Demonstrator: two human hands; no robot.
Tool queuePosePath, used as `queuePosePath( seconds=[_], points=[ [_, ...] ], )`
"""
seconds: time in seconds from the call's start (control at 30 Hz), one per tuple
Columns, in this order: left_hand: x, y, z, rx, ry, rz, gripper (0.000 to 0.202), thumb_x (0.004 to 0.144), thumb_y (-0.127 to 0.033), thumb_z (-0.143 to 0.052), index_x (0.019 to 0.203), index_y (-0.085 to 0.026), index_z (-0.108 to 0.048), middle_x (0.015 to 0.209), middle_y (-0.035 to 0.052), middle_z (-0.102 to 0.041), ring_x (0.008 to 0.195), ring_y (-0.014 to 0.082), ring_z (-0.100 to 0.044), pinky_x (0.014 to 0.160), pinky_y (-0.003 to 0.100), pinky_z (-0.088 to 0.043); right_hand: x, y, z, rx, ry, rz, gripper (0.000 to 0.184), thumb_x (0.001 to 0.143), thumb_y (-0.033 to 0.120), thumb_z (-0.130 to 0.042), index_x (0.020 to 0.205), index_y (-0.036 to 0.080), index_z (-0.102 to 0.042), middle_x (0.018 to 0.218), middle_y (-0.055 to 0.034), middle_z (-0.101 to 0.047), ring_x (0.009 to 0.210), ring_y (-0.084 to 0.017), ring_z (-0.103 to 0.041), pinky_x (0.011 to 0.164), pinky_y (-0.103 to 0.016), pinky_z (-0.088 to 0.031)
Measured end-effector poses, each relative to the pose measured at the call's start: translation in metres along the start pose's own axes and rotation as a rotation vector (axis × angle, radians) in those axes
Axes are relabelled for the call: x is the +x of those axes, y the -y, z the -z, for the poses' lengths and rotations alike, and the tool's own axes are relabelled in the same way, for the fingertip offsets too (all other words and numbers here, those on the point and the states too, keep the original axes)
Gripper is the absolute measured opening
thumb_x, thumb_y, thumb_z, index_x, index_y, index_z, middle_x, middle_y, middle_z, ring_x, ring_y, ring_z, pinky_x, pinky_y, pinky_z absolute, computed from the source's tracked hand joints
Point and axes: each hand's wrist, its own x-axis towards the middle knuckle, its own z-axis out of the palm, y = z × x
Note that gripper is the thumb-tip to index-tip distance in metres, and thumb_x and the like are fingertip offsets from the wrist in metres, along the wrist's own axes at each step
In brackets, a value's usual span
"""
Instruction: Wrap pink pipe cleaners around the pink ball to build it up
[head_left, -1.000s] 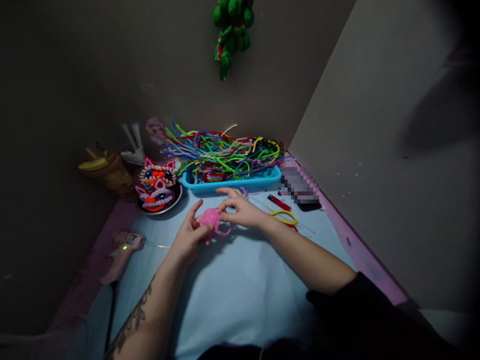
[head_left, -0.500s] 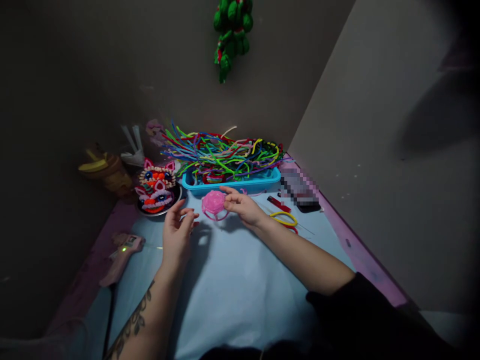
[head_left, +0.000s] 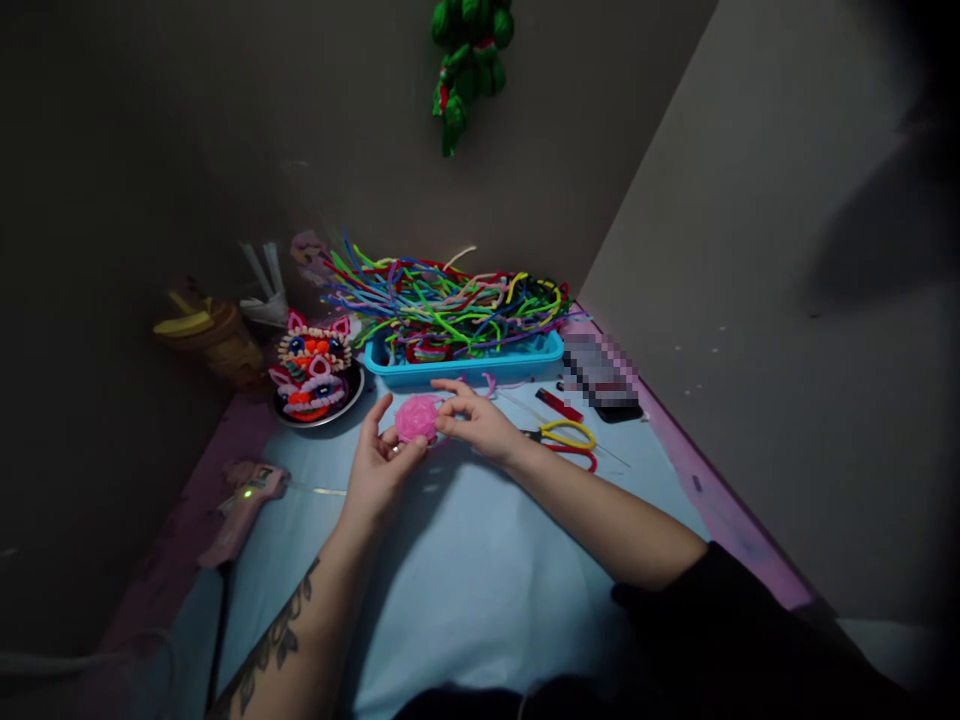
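Note:
A round pink piece [head_left: 416,418], looking woven from pipe cleaners, is held above the blue-covered table [head_left: 480,580]. Its left and lower edge rests in my left hand [head_left: 382,455], thumb in front and fingers behind. At its right edge, the thumb and forefinger of my right hand [head_left: 480,425] pinch it. A loose pink strand [head_left: 487,383] lies behind my right hand. Scissors [head_left: 566,435] with yellow and red handles lie just right of that hand, their blades partly hidden by it.
A blue tray [head_left: 465,370] heaped with colourful pipe cleaners [head_left: 450,300] stands at the back. To the left are a bowl [head_left: 330,415] with decorated animal-face figures and a pink glue gun [head_left: 244,510] with a lit green light. A red lighter [head_left: 559,405] and a phone [head_left: 619,411] lie right.
My left hand has moved right and up and taken hold of the pink piece. The piece has shifted slightly left and its dangling loops have tucked out of view.

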Motion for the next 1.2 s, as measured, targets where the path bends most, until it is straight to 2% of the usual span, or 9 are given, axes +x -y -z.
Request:
queuePosePath(
  seconds=[0.13, 0.3, 0.43, 0.53, 0.63, 0.77, 0.9, 1.07, 1.2],
  points=[
    [0.000, 0.000, -0.001, 0.047, 0.004, 0.034, 0.098, 0.057, -0.027, -0.084, 0.139, -0.019, -0.030, 0.092, 0.0085, -0.072, 0.068, 0.0156, -0.068, 0.070, 0.028, -0.053, -0.001, 0.002, 0.001, -0.044, 0.008, 0.010, 0.036, 0.073, 0.052, -0.068, 0.068, 0.016, -0.065, 0.135, -0.0120, -0.046, 0.130, -0.025, -0.041, 0.110, -0.042, -0.025],
    [-0.001, 0.001, -0.001, 0.078, -0.002, 0.030, 0.092, 0.061, -0.027, -0.081, 0.138, -0.017, -0.032, 0.083, 0.0059, -0.072, 0.062, 0.0127, -0.067, 0.067, 0.025, -0.052, -0.002, 0.000, 0.000, -0.118, 0.011, 0.042, 0.031, 0.076, 0.047, -0.067, 0.072, 0.016, -0.066, 0.136, -0.0132, -0.046, 0.130, -0.025, -0.042, 0.110, -0.042, -0.025],
    [0.002, 0.000, 0.000, 0.031, -0.080, 0.029, 0.092, 0.060, -0.026, -0.082, 0.137, -0.015, -0.033, 0.079, 0.0041, -0.071, 0.062, 0.0130, -0.067, 0.070, 0.027, -0.053, 0.001, 0.000, 0.006, -0.164, -0.020, 0.086, 0.025, 0.078, 0.041, -0.066, 0.090, 0.019, -0.067, 0.133, -0.0123, -0.047, 0.128, -0.024, -0.043, 0.104, -0.042, -0.034],
    [0.005, -0.003, 0.002, -0.003, -0.141, 0.014, 0.091, 0.058, -0.024, -0.082, 0.135, -0.014, -0.035, 0.073, 0.0019, -0.069, 0.060, 0.0135, -0.067, 0.070, 0.027, -0.053, 0.005, 0.005, 0.018, -0.224, -0.137, 0.169, 0.023, 0.081, 0.033, -0.063, 0.100, 0.021, -0.065, 0.118, -0.0089, -0.056, 0.116, -0.021, -0.051, 0.093, -0.036, -0.043],
    [0.006, -0.004, 0.003, -0.025, -0.154, 0.006, 0.089, 0.058, -0.023, -0.082, 0.134, -0.013, -0.036, 0.070, 0.0013, -0.068, 0.060, 0.0141, -0.067, 0.069, 0.027, -0.053, 0.006, 0.012, 0.029, -0.374, -0.226, 0.281, 0.015, 0.082, 0.023, -0.060, 0.095, 0.021, -0.067, 0.095, -0.0049, -0.060, 0.096, -0.018, -0.057, 0.086, -0.034, -0.046],
    [0.004, -0.003, 0.003, -0.035, -0.120, 0.028, 0.088, 0.059, -0.021, -0.082, 0.134, -0.013, -0.036, 0.070, 0.0013, -0.069, 0.059, 0.0133, -0.066, 0.070, 0.027, -0.054, 0.005, 0.016, 0.030, -0.625, -0.153, 0.433, 0.016, 0.082, 0.017, -0.059, 0.096, 0.020, -0.067, 0.091, -0.0059, -0.062, 0.092, -0.019, -0.057, 0.086, -0.035, -0.045],
    [0.001, -0.003, 0.000, -0.029, -0.070, 0.046, 0.087, 0.059, -0.022, -0.082, 0.133, -0.014, -0.038, 0.070, 0.0002, -0.068, 0.058, 0.0127, -0.066, 0.070, 0.028, -0.054, 0.003, 0.009, 0.024, -0.784, -0.073, 0.492, 0.016, 0.085, 0.018, -0.055, 0.093, 0.020, -0.068, 0.091, -0.0076, -0.065, 0.089, -0.021, -0.056, 0.082, -0.036, -0.047],
    [0.002, -0.003, 0.000, -0.024, -0.082, 0.043, 0.084, 0.060, -0.022, -0.081, 0.133, -0.014, -0.038, 0.069, 0.0000, -0.068, 0.058, 0.0132, -0.066, 0.071, 0.029, -0.054, 0.000, 0.010, 0.023, -0.707, -0.110, 0.589, 0.018, 0.087, 0.016, -0.050, 0.088, 0.019, -0.068, 0.085, -0.0070, -0.069, 0.085, -0.018, -0.061, 0.079, -0.033, -0.048],
    [0.003, -0.003, 0.000, -0.046, -0.107, 0.053, 0.085, 0.059, -0.020, -0.081, 0.132, -0.013, -0.038, 0.070, 0.0013, -0.069, 0.059, 0.0131, -0.066, 0.069, 0.026, -0.054, -0.006, 0.019, 0.018, -0.540, -0.170, 0.568, 0.016, 0.087, 0.018, -0.052, 0.086, 0.020, -0.068, 0.083, -0.0053, -0.071, 0.082, -0.016, -0.064, 0.078, -0.030, -0.049]
  ],
)
